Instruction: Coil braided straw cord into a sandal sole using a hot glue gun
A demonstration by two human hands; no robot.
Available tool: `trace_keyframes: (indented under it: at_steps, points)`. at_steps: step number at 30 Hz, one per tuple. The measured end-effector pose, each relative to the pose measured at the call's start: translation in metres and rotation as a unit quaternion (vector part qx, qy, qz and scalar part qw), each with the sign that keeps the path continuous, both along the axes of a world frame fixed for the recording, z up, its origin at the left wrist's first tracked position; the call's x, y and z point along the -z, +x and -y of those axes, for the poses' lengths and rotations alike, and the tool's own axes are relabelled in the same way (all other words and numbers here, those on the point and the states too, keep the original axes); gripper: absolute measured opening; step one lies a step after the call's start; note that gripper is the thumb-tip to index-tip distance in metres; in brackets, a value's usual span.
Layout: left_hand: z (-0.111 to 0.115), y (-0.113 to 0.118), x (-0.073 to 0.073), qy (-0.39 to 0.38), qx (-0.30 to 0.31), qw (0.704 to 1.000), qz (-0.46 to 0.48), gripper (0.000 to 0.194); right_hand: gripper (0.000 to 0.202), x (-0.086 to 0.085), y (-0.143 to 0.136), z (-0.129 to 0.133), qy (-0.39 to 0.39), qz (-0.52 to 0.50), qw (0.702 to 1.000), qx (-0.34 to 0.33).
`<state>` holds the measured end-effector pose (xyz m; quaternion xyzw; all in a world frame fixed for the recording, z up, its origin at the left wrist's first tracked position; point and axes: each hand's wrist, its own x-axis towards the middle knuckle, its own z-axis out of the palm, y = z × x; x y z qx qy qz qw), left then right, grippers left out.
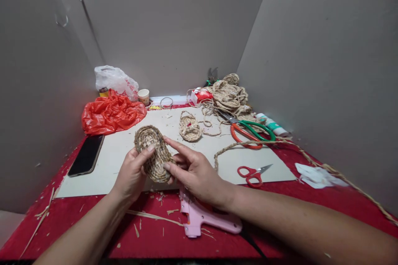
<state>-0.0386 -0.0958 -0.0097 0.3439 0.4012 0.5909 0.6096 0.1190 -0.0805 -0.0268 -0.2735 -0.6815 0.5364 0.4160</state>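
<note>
Between my two hands is a coiled straw-rope shoe sole (154, 158), tilted up over the near part of the white board. My left hand (132, 169) grips its left side, the thumb pressed on its face. On the right side my right hand (192, 169) pinches the lower edge between thumb and fingers, with the index finger along the upper edge. A pink glue gun (199, 215) lies partly under my right wrist. Farther back on the board rests a small woven straw slipper (189, 127) with a red spot on it.
Red-handled scissors (255, 174) and large red-and-green shears (248, 128) lie at right, near a straw rope heap (228, 93). A phone (87, 155), red plastic bag (113, 114) and paper cup (143, 96) are at left. Grey walls enclose the table.
</note>
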Motion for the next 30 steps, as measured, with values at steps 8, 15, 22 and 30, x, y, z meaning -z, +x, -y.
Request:
trace_keyframes:
  at_steps: [8,15,22,30]
  points:
    - [0.002,0.004,0.006,0.023,-0.037,0.998,-0.048,0.020,0.043,0.000,0.003,0.005,0.026,0.047,0.998,0.016]
    - [0.003,0.004,0.007,0.023,-0.063,0.996,-0.064,0.023,0.043,-0.004,0.001,0.007,-0.032,-0.009,0.999,-0.009]
    - [0.005,0.007,0.004,0.013,-0.080,0.993,-0.084,0.025,0.051,-0.008,0.003,0.009,-0.178,-0.018,0.984,-0.022]
    - [0.002,0.008,0.012,0.012,-0.098,0.992,-0.082,0.020,0.049,0.002,-0.003,0.004,-0.093,-0.001,0.996,-0.005]
